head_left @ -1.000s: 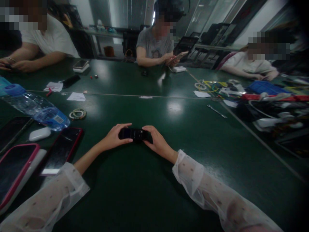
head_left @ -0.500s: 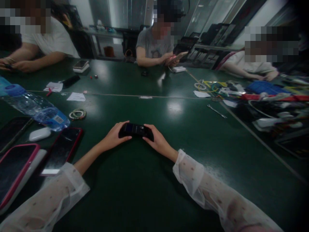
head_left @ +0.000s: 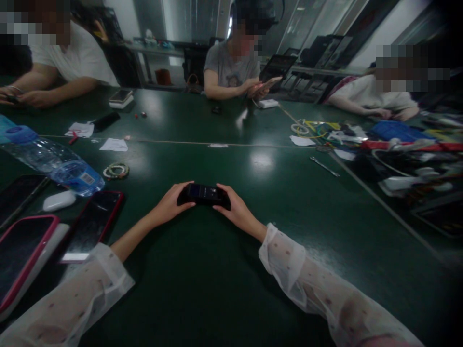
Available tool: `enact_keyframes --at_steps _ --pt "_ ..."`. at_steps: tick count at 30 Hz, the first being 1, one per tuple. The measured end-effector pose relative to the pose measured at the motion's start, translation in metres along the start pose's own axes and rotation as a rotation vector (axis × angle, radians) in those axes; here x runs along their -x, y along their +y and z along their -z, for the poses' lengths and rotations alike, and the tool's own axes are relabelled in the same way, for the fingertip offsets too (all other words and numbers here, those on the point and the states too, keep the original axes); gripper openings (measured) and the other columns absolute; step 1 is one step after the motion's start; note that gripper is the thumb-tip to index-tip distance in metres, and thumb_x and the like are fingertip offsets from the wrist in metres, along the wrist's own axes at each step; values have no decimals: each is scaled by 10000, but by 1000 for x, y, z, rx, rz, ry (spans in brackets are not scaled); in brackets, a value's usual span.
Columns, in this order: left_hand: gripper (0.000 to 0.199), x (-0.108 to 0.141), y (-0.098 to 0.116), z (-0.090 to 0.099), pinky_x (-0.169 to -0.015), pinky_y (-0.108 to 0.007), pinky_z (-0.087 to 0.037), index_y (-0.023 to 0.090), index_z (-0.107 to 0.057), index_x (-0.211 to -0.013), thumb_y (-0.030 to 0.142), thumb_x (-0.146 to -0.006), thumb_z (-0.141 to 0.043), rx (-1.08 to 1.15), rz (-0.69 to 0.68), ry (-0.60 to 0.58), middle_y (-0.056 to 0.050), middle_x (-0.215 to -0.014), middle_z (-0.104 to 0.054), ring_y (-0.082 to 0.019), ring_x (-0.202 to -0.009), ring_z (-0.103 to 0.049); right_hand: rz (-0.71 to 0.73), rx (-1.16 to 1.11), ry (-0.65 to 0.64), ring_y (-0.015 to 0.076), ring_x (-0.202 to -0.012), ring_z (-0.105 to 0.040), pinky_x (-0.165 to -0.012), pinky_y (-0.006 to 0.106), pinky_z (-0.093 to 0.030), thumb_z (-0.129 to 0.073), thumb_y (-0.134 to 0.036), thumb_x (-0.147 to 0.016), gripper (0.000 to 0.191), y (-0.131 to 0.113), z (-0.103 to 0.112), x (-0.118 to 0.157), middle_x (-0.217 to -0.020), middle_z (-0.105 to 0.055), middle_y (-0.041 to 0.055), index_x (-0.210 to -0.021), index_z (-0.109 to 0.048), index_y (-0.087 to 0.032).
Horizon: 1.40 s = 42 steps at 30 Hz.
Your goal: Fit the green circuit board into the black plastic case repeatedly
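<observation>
A small black device (head_left: pixel 204 193) with a lit screen is held between my two hands over the green table (head_left: pixel 224 270). My left hand (head_left: pixel 173 202) grips its left end, thumb along the near edge and fingers on the far side. Around its right end is my right hand (head_left: pixel 234 207), holding it the same way. Beyond my left hand lie beaded bracelets (head_left: pixel 116 170). A red-edged phone (head_left: pixel 93 224) rests left of my left forearm.
At the left are a water bottle (head_left: pixel 54 159), a white case (head_left: pixel 60 200) and a pink-edged phone (head_left: pixel 25 255). A wrench (head_left: pixel 324 166) and a cable pile (head_left: pixel 401 159) lie at the right. Three people sit across the table.
The person at the far right has shifted slightly. My hands and the black device have hardly moved.
</observation>
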<state>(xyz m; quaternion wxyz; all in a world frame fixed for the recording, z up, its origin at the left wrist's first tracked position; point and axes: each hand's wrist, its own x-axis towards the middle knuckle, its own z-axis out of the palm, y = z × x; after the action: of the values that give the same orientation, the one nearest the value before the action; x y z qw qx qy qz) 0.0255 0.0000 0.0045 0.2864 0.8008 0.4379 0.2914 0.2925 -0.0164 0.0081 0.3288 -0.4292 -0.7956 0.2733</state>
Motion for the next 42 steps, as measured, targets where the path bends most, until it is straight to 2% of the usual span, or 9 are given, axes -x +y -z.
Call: enact_keyframes --at_steps 8,14,18,21,24,28,35,42 --pt "673 -1 2 0 -1061 -480 -381 246 -350 -1424 377 -845 -665 -35 -1 -7 -106 -1361 -488 -274 -1258 -465 -29 -9 37 253 -1169 -569 -1021 487 -462 -675 -220 -811 586 2 -1 -1 -1266 -561 97 -1330 -404 -246" --pt "661 -1 -5 -2 -1068 -506 -368 237 -362 -1407 384 -840 -666 -33 -9 14 -114 -1369 -483 -285 -1271 -456 -33 -57 80 250 -1152 -575 -1004 483 -474 -674 -236 -815 559 2 0 -1 -1255 -563 90 -1311 -417 -252" --pt "627 0 -6 -3 -1055 -475 -393 217 -373 -1395 359 -852 -653 -11 4 17 -119 -1339 -503 -269 -1241 -490 1 -100 184 246 -1158 -571 -1014 462 -474 -665 -276 -827 549 1 -1 1 -1258 -549 99 -1312 -410 -247" --pt "595 0 -3 -2 -1055 -468 -394 229 -387 -1391 332 -862 -640 0 -9 11 -107 -1337 -508 -260 -1241 -489 0 -84 327 253 -1168 -557 -1022 462 -468 -656 -307 -832 558 0 -2 3 -1259 -526 108 -1317 -388 -243" --pt "597 0 -1 0 -1053 -486 -389 261 -377 -1406 322 -868 -628 8 -10 -7 -93 -1353 -500 -263 -1255 -475 -51 -67 459 252 -1179 -540 -1030 455 -461 -642 -315 -836 558 4 -1 3 -1268 -495 109 -1315 -365 -247" --pt "614 1 -2 1 -1047 -505 -388 287 -371 -1415 329 -862 -634 27 13 -9 -88 -1369 -486 -269 -1263 -467 -140 -80 552 245 -1146 -545 -1021 458 -455 -632 -286 -825 514 15 -1 0 -1235 -496 104 -1263 -368 -234" --pt "620 1 -2 1 -1049 -479 -397 278 -370 -1418 321 -861 -639 16 30 -19 -82 -1350 -497 -258 -1248 -480 -257 -90 596 243 -1105 -545 -1002 463 -446 -648 -237 -782 499 28 1 -3 -1172 -506 115 -1194 -371 -196" --pt "602 1 1 2 -1053 -482 -390 261 -370 -1419 326 -875 -620 10 25 -22 -92 -1354 -494 -259 -1252 -478 -248 -21 582 251 -1110 -529 -1005 470 -441 -657 -201 -753 514 37 -2 -2 -1174 -489 121 -1187 -383 -179"
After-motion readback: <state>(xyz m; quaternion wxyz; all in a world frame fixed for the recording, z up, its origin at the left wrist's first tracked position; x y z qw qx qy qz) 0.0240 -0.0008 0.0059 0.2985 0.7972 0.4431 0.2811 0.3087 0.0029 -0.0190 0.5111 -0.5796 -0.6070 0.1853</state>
